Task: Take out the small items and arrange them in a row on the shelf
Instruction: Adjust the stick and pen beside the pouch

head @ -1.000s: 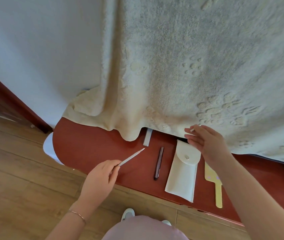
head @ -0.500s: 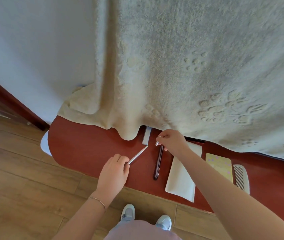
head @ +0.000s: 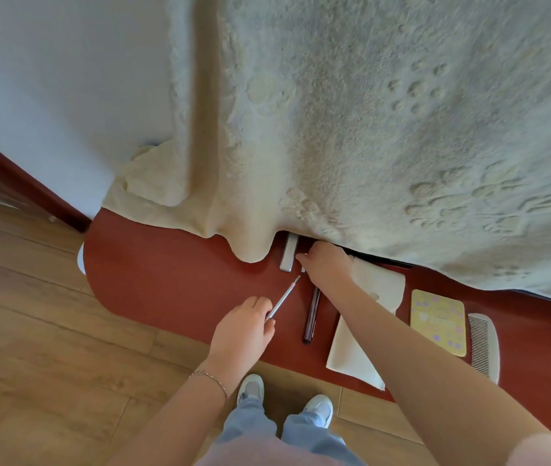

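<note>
Left hand (head: pixel 240 331) pinches thin metal stick (head: pixel 282 302) over shelf (head: pixel 166 284), right hand (head: pixel 326 264) pinching small white piece at frame center; placing step, next: lay stick beside pen (head: pixel 312 314)

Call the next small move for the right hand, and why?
Probably set the small white piece down. The right hand pinches something small and pale at its fingertips, low over the red shelf, in the gap between the white bar and the dark pen. That gap continues the row.
</note>
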